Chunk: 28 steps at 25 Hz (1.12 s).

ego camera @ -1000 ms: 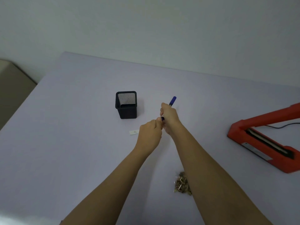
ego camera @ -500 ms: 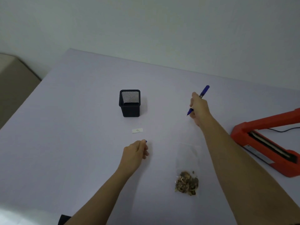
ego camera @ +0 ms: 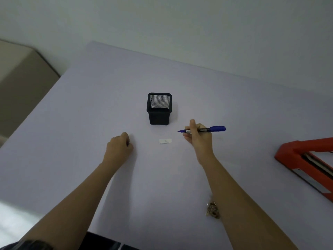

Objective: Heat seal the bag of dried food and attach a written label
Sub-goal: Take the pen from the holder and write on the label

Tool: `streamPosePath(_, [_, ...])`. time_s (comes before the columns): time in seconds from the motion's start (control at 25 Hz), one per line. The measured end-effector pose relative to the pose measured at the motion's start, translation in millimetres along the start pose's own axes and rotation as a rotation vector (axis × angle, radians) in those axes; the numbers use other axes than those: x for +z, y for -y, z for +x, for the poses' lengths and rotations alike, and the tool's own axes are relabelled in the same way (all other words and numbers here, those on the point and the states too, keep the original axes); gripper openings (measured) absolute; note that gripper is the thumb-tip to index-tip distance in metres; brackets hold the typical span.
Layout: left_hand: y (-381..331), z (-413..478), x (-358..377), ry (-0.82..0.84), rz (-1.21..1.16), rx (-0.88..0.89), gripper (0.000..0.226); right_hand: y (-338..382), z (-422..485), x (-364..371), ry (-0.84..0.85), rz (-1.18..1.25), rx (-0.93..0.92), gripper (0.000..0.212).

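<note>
Lilac table (ego camera: pixel 90 105) against a pale wall (ego camera: pixel 180 24); right hand (ego camera: pixel 196 136) grips pen (ego camera: pixel 214 129), left hand (ego camera: pixel 119 147) curled, contents unclear

A black mesh pen holder (ego camera: pixel 159 112), square in section and open at the top, stands upright near the middle of a pale lilac table (ego camera: pixel 86 109). Light shows through the mesh of its far wall, and nothing can be seen inside it. The far edge of the table meets a plain grey-white wall (ego camera: pixel 180 24). Left of the table, and lower than its top, stands a beige cabinet (ego camera: pixel 21 78) with a rounded corner. At the near left corner lies a bright patch (ego camera: pixel 14 217), too washed out to identify.
</note>
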<state>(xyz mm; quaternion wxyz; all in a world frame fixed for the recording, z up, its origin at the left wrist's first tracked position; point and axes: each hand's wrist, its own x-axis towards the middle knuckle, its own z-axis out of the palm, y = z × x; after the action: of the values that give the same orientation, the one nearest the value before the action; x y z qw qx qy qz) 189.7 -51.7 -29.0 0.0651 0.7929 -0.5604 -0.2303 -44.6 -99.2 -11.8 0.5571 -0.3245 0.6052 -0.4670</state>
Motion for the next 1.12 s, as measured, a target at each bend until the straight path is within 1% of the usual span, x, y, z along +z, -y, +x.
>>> streamPosePath(0.08, [-1.0,-0.2,-1.3,0.005,-0.010,0.014,0.009,-8.8,-4.0,3.1,0.024,-0.030,-0.081,0.018])
streamPosePath(0.16, [3.1,-3.1,-3.2,-0.021,-0.058,-0.017,0.029,-23.3,-5.0,9.5,0.013,-0.098,-0.147,0.019])
streamPosePath(0.2, [4.3,-8.4,-4.7,-0.091,-0.091,-0.038,0.039,-30.3,-5.8,12.0,-0.007,-0.132,-0.172,0.020])
streamPosePath(0.24, [4.1,-15.1,-6.2,-0.199,-0.130,-0.034,0.044,-37.2,-6.4,14.2,-0.029,-0.166,-0.197,0.022])
streamPosePath(0.28, [2.2,-21.8,-6.5,-0.317,-0.168,0.027,0.041,-43.9,-6.7,16.9,-0.050,-0.193,-0.224,0.024])
streamPosePath(0.32, [-1.6,-28.2,-6.3,-0.390,-0.188,0.147,0.034,-50.0,-6.9,19.7,-0.067,-0.215,-0.254,0.026])
streamPosePath(0.36, [-4.9,-31.9,-2.4,-0.399,-0.182,0.298,0.026,-55.2,-7.2,22.8,-0.080,-0.237,-0.286,0.028])
streamPosePath(0.4, [-8.6,-32.2,3.5,-0.342,-0.164,0.438,0.020,-59.7,-7.1,25.9,-0.088,-0.256,-0.312,0.030])
streamPosePath(0.44, [-11.8,-28.3,12.9,-0.246,-0.150,0.530,0.018,-63.6,-5.8,29.2,-0.082,-0.269,-0.322,0.032])
streamPosePath(0.48, [-15.7,-22.5,22.9,-0.143,-0.144,0.565,0.019,-66.2,-3.4,31.7,-0.071,-0.281,-0.324,0.033])
streamPosePath(0.52, [-19.6,-15.6,32.3,-0.067,-0.150,0.556,0.022,-67.6,-0.8,34.2,-0.061,-0.290,-0.324,0.034])
streamPosePath(0.56, [-22.9,-8.6,39.5,-0.032,-0.167,0.525,0.027,-69.0,2.3,36.7,-0.061,-0.293,-0.324,0.035])
streamPosePath(0.64, [-27.3,3.8,47.4,-0.025,-0.214,0.476,0.035,-69.9,5.8,39.3,-0.083,-0.276,-0.346,0.036])
streamPosePath(0.72, [-28.0,12.4,51.5,-0.003,-0.216,0.479,0.039,-71.7,6.6,40.8,-0.095,-0.281,-0.407,0.033])
streamPosePath(0.84, [-27.0,19.6,53.0,0.008,-0.197,0.506,0.038,-77.9,6.0,42.2,-0.082,-0.312,-0.469,0.033])
streamPosePath(1.0, [-28.1,23.6,53.1,0.028,-0.153,0.525,0.038,-84.1,7.4,42.0,-0.121,-0.307,-0.496,0.044])
streamPosePath(1.12, [-26.3,22.2,53.6,0.014,-0.102,0.571,0.033,-85.9,7.5,41.9,-0.124,-0.314,-0.497,0.043])
